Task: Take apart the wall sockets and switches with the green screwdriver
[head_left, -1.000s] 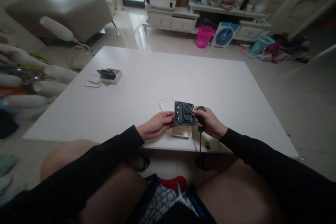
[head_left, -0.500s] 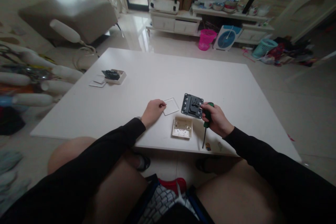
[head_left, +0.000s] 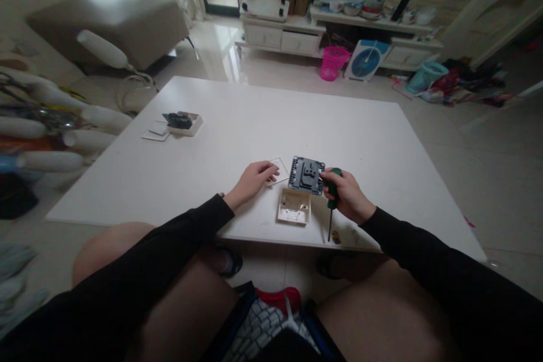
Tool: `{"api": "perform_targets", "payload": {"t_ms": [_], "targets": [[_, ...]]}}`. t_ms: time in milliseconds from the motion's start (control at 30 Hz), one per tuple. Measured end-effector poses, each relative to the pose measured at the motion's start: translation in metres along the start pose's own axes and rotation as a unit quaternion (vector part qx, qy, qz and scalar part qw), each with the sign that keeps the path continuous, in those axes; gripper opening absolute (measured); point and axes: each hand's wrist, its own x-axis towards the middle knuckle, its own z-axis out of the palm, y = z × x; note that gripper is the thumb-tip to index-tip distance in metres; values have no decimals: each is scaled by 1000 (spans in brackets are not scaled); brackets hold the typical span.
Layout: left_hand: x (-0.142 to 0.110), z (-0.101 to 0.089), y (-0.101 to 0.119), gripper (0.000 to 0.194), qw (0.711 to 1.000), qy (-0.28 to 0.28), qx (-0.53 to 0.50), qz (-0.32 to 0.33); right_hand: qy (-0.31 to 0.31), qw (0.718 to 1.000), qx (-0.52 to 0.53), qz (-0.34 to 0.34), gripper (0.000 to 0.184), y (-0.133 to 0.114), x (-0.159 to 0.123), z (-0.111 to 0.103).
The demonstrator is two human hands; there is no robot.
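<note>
In my right hand are two things: a green-handled screwdriver, its shaft pointing down at the table, and a dark grey wall socket module pinched at its right edge by the fingertips. The module is tilted above the far rim of an open cream mounting box. My left hand reaches over a thin white square frame lying flat, fingers loosely stretched and partly hiding it. I see nothing held in that hand.
At the far left of the white table lies another white box with a dark module on it, beside white cover plates. A small orange-and-dark item lies at the near edge. My knees are below the table.
My left hand has moved slightly right over the white frame, and its fingers have loosened from a pinch. The socket module has come a little left and nearer, towards the mounting box.
</note>
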Motion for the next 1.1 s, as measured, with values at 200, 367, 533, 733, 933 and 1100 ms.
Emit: {"api": "perform_targets", "payload": {"t_ms": [200,367,533,733,933,1100], "targets": [[-37,27,15,46,930,-129,-322,-124,-54,996,-53,45,34,17,-3,7],[-48,34,13,48,919,-119,-344,-152,-93,988,-94,77,40,24,-6,12],[-45,33,13,47,927,-101,-333,-144,-109,986,-97,80,48,20,-9,13],[-46,34,12,51,933,-108,-320,-126,-98,987,-111,70,50,20,-10,14],[-47,35,10,51,937,-101,-315,-110,-123,982,-106,100,50,19,-9,14],[-46,34,9,52,946,-90,-291,-108,-125,978,-129,104,48,19,-9,13]]}}
